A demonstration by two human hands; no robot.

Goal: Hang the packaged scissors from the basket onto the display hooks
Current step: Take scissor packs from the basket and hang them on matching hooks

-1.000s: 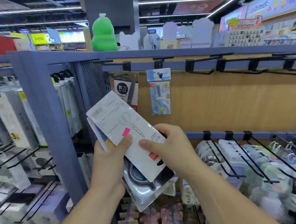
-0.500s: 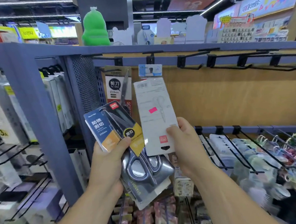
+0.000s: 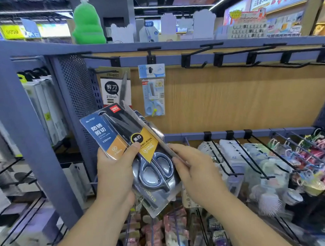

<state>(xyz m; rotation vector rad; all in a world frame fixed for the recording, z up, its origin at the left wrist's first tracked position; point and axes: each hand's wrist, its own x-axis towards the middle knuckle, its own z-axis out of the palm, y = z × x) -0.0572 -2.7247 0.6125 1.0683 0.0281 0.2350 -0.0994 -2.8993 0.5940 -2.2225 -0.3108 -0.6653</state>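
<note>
My left hand grips a stack of packaged scissors; the front pack is blue, orange and black with grey handles, and my thumb lies across its label. My right hand pinches a thin pack, seen edge-on, against the right side of that stack. Two scissor packs hang on the top row: a black and white one and a small light-blue one. To their right several black display hooks stick out bare. The basket is not in view.
A blue upright post and a perforated panel stand to the left, with more hanging stock beyond. The lower hook row at the right carries packed goods. A green toy sits on the top shelf.
My right hand brought the white-backed pack down from in front of the hanging packs and turned it edge-on against the stack. The left hand kept its hold.
</note>
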